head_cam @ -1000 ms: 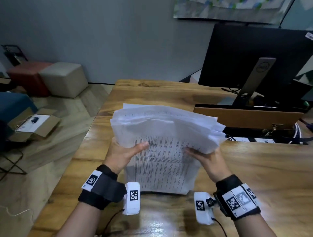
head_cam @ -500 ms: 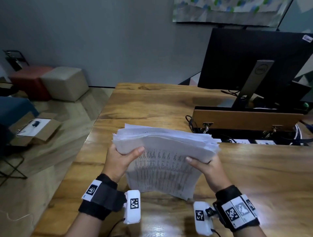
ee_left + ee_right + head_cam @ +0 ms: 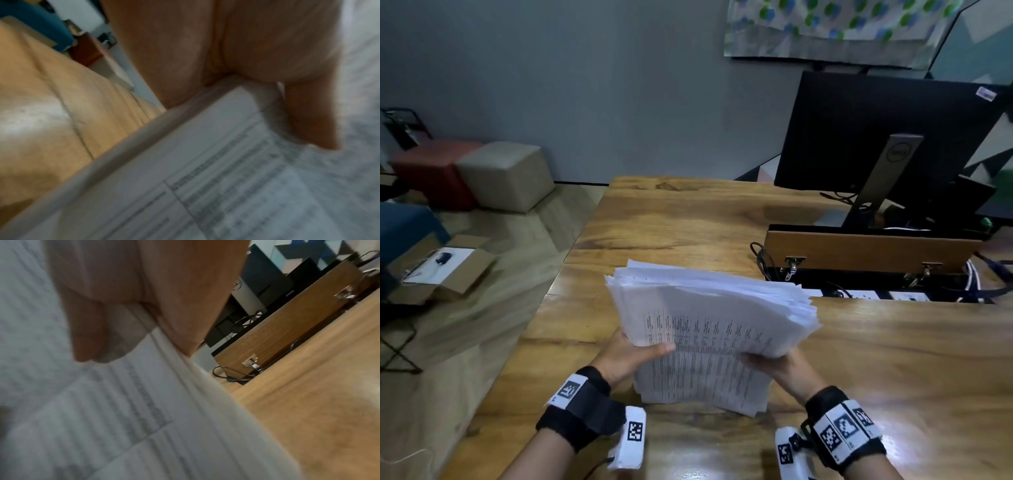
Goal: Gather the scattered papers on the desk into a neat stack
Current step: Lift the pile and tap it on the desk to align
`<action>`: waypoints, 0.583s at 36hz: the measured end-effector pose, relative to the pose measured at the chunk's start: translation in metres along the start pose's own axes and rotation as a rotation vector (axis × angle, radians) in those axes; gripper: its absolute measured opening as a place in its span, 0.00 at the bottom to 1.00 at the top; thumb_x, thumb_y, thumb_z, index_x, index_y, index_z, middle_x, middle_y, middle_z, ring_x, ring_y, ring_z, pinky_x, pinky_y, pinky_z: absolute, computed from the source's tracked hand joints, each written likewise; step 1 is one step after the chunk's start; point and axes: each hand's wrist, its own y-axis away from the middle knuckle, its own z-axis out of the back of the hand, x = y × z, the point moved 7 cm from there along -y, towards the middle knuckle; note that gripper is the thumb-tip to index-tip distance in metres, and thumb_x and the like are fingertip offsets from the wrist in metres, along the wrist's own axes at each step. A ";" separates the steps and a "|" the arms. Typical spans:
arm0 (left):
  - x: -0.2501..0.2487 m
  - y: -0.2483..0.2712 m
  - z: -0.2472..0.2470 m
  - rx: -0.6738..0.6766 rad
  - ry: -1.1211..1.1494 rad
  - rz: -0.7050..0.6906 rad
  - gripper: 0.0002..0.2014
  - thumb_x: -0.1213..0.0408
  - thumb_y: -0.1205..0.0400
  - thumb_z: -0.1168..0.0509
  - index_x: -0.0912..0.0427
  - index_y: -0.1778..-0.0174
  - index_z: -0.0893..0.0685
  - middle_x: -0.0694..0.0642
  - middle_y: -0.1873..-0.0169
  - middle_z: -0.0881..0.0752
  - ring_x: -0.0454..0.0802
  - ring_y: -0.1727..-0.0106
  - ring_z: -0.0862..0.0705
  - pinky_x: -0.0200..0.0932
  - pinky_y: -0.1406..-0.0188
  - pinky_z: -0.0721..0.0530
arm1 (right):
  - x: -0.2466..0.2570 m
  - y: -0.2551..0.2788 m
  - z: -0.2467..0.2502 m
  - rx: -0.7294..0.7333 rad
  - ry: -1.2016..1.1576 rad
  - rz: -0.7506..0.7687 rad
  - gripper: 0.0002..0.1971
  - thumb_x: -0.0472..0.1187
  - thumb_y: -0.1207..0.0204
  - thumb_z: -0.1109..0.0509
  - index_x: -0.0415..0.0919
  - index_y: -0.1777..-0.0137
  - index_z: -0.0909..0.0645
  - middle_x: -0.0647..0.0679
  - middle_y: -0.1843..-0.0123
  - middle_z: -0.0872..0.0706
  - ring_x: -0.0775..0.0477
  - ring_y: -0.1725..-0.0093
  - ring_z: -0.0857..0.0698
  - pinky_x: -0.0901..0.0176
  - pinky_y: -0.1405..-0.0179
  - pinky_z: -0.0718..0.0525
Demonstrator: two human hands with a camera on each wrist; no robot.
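Okay, head view: both hands hold one thick stack of papers upright-ish, tilted, its lower edge touching the wooden desk near the front edge. Left hand grips the stack's left side, thumb laid across the printed front sheet, fingers hidden behind. Right hand grips the right side, thumb on the front, fingers behind as well. Top edges of the sheets fan out unevenly, not flush. Printed table text on the front page, too small to read. Behind the stack: a black monitor on its stand, a wooden panel with cables beside it. Off the desk on the floor: a beige pouf, a red pouf, an open cardboard box. Left wrist view, blurry: left hand clamped on the papers, thumb pressed on the front sheet, desk at left. Right wrist view, also blurry: right hand clamped on the papers edge, thumb on top, desk and wooden panel at right.
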 end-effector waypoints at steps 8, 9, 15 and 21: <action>-0.055 0.009 -0.003 -0.128 -0.026 -0.248 0.15 0.76 0.32 0.22 0.51 0.57 0.10 0.45 0.61 0.06 0.40 0.56 0.08 0.32 0.61 0.12 | 0.042 0.002 0.002 -0.056 -0.048 0.136 0.26 0.28 0.31 0.20 0.42 0.35 0.21 0.57 0.47 0.07 0.59 0.42 0.11 0.65 0.50 0.11; -0.060 0.010 0.000 -0.145 -0.012 -0.278 0.14 0.74 0.34 0.21 0.51 0.59 0.09 0.45 0.61 0.06 0.40 0.57 0.08 0.32 0.61 0.12 | 0.046 0.002 0.003 -0.064 -0.049 0.151 0.25 0.27 0.32 0.20 0.43 0.37 0.20 0.59 0.48 0.07 0.60 0.44 0.10 0.65 0.51 0.11; -0.075 0.014 0.015 -0.308 0.068 -0.381 0.29 0.53 0.43 0.16 0.62 0.49 0.13 0.46 0.61 0.06 0.43 0.58 0.09 0.34 0.62 0.12 | 0.050 0.001 0.009 -0.115 -0.037 0.171 0.24 0.26 0.35 0.19 0.50 0.43 0.17 0.59 0.51 0.05 0.60 0.48 0.09 0.60 0.51 0.09; -0.117 0.030 0.011 -0.396 -0.215 -0.600 0.41 0.61 0.36 0.16 0.46 0.28 0.29 0.35 0.48 0.14 0.36 0.46 0.16 0.38 0.45 0.16 | 0.047 -0.005 0.009 -0.081 -0.044 0.138 0.23 0.24 0.33 0.21 0.47 0.43 0.16 0.54 0.52 0.05 0.60 0.49 0.09 0.63 0.53 0.10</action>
